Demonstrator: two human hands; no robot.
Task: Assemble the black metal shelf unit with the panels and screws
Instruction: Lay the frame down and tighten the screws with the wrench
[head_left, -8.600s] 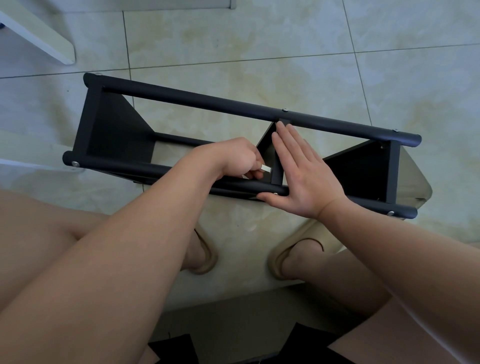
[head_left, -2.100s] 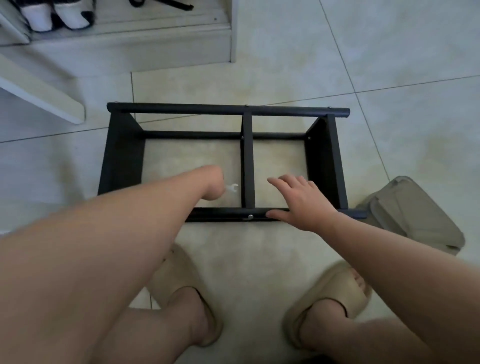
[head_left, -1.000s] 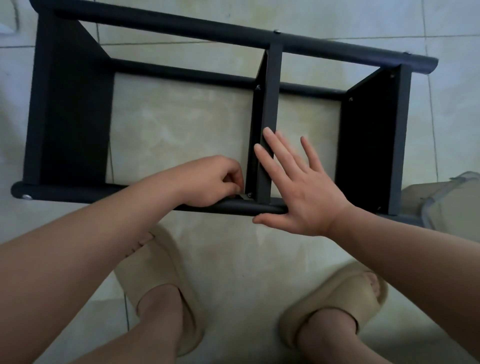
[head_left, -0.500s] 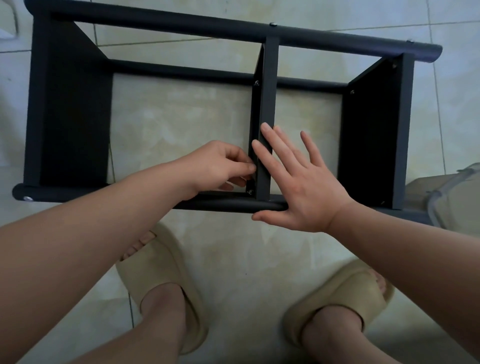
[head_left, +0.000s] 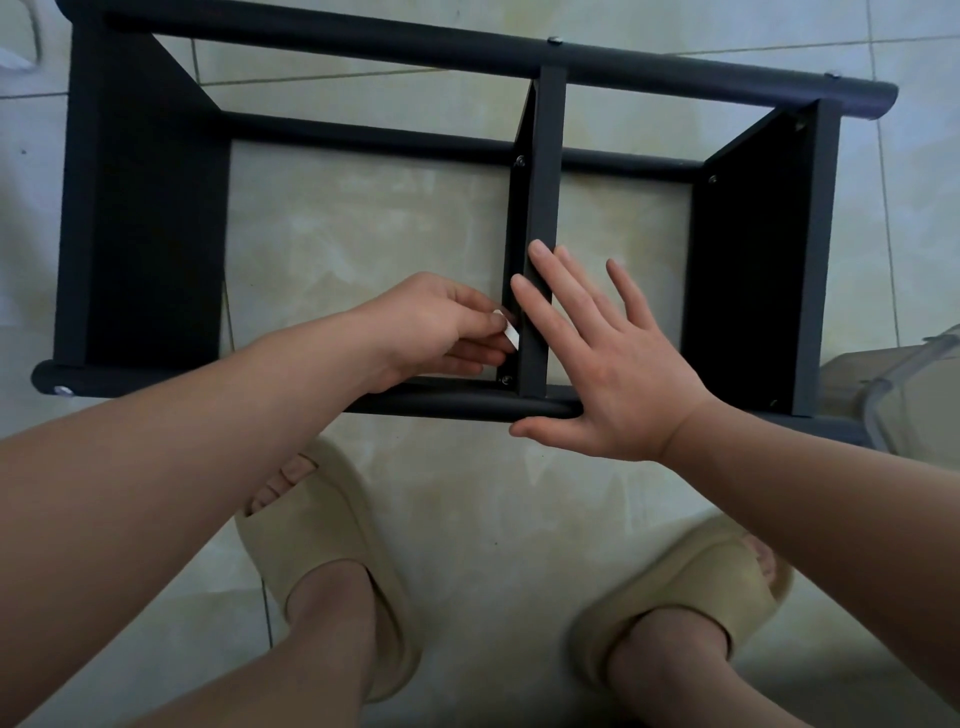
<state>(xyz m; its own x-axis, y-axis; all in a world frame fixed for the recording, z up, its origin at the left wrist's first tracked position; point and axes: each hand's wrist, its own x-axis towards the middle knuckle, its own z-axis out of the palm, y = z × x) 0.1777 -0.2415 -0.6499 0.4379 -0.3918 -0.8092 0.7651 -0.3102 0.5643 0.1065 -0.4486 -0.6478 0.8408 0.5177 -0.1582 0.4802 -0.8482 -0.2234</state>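
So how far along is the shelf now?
Done: three panels stand between the tubes, screw heads showing. In hand: left hand pinches a small silvery tool by the middle panel's near screw; right hand braces that panel, fingers straight. Left: finishing that screw; others can't be judged.

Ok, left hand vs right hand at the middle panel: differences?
Left hand is curled, pinching a small flat silvery tool; right hand is flat, fingers spread. Left hand sits left of the middle black metal panel; right hand presses its right side. Both are at its near end.
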